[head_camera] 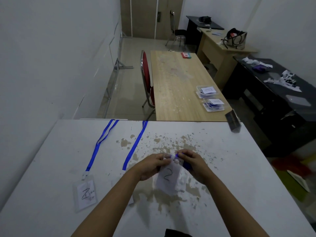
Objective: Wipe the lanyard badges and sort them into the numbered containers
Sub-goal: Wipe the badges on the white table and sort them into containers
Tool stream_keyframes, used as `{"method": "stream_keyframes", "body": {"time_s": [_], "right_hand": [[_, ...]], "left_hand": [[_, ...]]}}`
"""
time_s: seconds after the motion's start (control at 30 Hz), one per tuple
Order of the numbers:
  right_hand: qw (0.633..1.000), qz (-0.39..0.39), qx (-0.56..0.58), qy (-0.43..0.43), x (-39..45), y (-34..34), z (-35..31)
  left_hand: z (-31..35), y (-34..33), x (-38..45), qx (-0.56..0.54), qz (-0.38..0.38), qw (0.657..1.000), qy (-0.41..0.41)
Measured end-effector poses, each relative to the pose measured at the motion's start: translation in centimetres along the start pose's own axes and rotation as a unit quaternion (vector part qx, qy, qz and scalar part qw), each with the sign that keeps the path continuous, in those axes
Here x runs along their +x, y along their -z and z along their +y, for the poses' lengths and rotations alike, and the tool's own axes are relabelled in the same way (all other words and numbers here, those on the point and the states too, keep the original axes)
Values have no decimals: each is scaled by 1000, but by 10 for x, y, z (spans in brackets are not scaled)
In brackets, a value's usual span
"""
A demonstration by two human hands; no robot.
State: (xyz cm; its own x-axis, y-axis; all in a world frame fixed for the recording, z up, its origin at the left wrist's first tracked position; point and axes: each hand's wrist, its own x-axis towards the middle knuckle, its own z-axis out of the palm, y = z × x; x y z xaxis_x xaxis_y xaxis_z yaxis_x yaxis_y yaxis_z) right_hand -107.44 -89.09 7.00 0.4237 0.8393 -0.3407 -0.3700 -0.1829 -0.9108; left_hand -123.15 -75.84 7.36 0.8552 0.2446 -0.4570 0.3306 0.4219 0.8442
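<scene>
Both hands over the near white desk (pixel 230 168), working the top edge of a badge marked 2 (pixel 168 177). Left hand (pixel 152 166) pinching the badge's top-left edge, fingers curled. Right hand (pixel 191 161) pinching the clip end at the top, with bunched blue lanyard (pixel 186 165) gathered under the palm. Badge held tilted just above the desk, number facing up, probably so the digit stays readable for sorting. Lanyard bunched in the hand, likely to keep the strap from trailing when carried. No wiping cloth visible, so cannot tell whether the wipe is done.

Second badge (pixel 85 194) lying flat at near left on the same desk, marked with what looks like a 2 plus a scribble, its blue strap (pixel 100 142) running away to the far edge. Another blue strap (pixel 135 144) laid parallel beside it, its near end going under the left forearm; badge for it not visible. Both laid out straight, probably queued for handling.

Numbered containers (pixel 211 98) well apart from the hands, on the far wooden desk (pixel 171 82): two clear tubs side by side near its right edge, paper labels on top. Farther label reads 2; nearer label too small to tell. Blue straps visible inside both. Judgement: next step probably carrying the held badge to the tub labelled 2; snag risk if the strap slips loose.
</scene>
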Motion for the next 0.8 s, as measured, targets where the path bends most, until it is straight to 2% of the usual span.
{"method": "stream_keyframes", "body": {"time_s": [0.07,0.2,0.3,0.4,0.6,0.67,0.8], "right_hand": [[995,31,89,-13,-4,-4,14],[976,3,218,-8,-24,-14,34],[953,60,295,-20,-39,-14,42],[936,125,327,-29,-51,-3,50],[905,188,379,-51,-79,45,50],[914,203,349,-51,-91,68,46],[965,231,122,-6,-123,110,28]], "left_hand": [[0,-9,6,-55,21,998,-23],[-3,-30,20,-113,59,988,-82],[-7,-46,32,-174,73,977,-98],[-12,-62,45,-216,52,972,-82],[-15,-113,72,-177,64,981,-54],[-17,-135,82,-140,66,987,-50],[-29,-185,98,-106,44,993,-36]]}}
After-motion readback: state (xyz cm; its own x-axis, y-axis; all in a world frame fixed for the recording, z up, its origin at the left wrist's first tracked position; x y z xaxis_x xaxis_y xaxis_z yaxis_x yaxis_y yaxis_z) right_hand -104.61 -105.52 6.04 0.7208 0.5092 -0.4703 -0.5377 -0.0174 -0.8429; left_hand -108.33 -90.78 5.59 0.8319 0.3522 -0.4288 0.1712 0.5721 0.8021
